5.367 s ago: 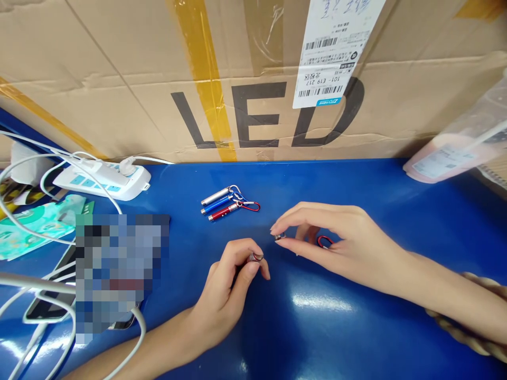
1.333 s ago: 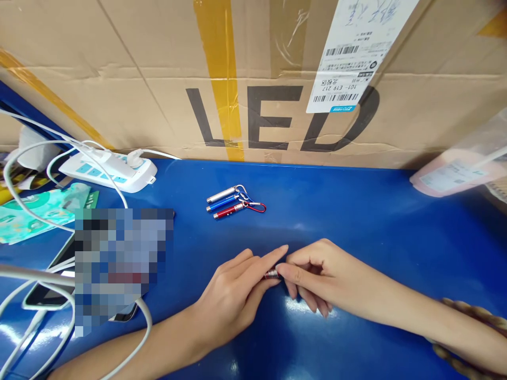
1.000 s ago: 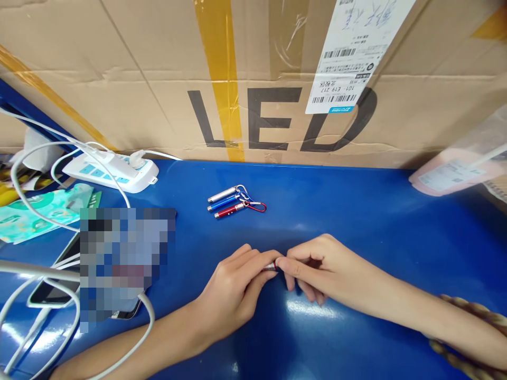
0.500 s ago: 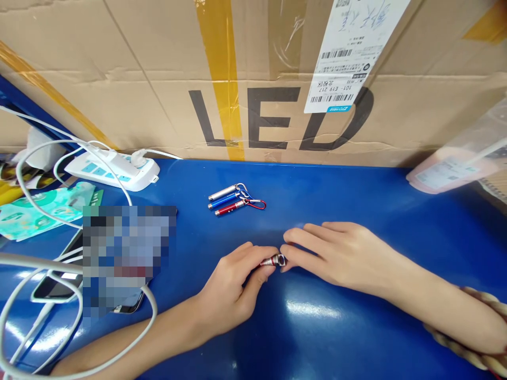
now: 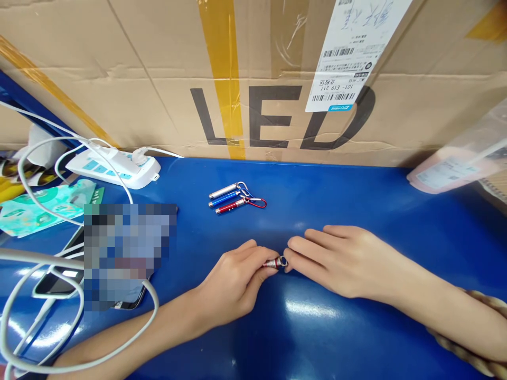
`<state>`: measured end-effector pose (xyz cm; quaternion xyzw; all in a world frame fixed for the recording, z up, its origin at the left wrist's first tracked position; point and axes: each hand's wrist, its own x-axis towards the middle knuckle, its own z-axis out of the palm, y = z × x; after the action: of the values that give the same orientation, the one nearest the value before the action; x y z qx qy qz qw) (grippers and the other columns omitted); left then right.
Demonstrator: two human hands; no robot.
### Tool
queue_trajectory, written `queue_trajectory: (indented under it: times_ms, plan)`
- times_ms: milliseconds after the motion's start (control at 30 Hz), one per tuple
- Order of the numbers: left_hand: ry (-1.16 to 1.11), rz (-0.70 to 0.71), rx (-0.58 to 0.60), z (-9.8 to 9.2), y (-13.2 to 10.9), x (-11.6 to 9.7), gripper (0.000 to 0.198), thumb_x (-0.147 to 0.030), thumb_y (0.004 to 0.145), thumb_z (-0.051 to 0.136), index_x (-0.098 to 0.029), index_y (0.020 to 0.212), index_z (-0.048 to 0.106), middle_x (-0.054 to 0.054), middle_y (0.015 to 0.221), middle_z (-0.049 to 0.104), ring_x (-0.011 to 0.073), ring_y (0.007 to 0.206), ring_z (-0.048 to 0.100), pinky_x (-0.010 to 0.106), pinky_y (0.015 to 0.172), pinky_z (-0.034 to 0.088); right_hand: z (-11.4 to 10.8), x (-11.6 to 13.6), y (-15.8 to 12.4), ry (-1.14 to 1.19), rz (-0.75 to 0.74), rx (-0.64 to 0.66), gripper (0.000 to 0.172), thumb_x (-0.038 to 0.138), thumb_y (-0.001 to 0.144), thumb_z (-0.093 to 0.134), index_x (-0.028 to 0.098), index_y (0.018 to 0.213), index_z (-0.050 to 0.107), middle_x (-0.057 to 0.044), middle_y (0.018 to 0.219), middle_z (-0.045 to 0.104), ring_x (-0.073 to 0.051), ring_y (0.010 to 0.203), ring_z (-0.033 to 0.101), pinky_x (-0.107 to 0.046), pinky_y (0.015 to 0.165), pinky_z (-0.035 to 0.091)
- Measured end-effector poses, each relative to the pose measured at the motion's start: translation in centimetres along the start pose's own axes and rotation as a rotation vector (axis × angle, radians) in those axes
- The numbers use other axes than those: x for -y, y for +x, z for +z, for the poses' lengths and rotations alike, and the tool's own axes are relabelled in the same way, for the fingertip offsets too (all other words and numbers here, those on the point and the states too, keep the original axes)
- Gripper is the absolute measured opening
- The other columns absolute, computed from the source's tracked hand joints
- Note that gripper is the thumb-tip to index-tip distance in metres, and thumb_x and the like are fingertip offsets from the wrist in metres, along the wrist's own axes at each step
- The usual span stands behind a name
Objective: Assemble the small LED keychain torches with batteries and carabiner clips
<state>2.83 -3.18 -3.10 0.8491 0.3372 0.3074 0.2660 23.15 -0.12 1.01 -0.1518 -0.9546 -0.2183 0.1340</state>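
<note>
My left hand (image 5: 240, 277) is closed in a pinch around a small red and silver keychain flashlight (image 5: 273, 262), most of its body hidden by the fingers. The dark round end sticks out to the right. At that end, the fingertips of my right hand (image 5: 336, 258) are drawn together; what they pinch, if anything, is hidden. Farther back on the blue table lie three slim keychain flashlights with carabiner clips: silver (image 5: 223, 191), blue (image 5: 225, 199) and red (image 5: 229, 206). They rest side by side, clips to the right.
A large cardboard box (image 5: 158, 116) lettered LED walls off the back of the blue table (image 5: 336, 195). On the left are a white power strip (image 5: 114, 168), looping white cables (image 5: 152, 301), a blurred-out device (image 5: 130, 253) and a green packet (image 5: 47, 203). A pinkish container (image 5: 443, 169) stands back right.
Both hands and the held flashlight have shifted slightly right in view. The right hand's fingertips have drawn back a little from the flashlight's end. The three flashlights on the table stay put.
</note>
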Motion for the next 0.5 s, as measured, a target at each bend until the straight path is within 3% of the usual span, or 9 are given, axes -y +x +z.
queue_trajectory:
  times_ms: [500]
  plan:
    - [0.039,0.054,0.049,-0.14,-0.04,0.3,0.009,-0.014,0.094,0.038,-0.013,0.094,0.047,0.005,0.079,0.059,0.014,0.065,0.05,0.024,0.058,0.043,-0.49,0.15,-0.01,0.021,0.011,-0.002,0.032,0.004,0.088,0.037,0.016,0.071,0.061,0.0,0.072,0.065,-0.011,0.051,0.051,-0.028,0.045,0.03]
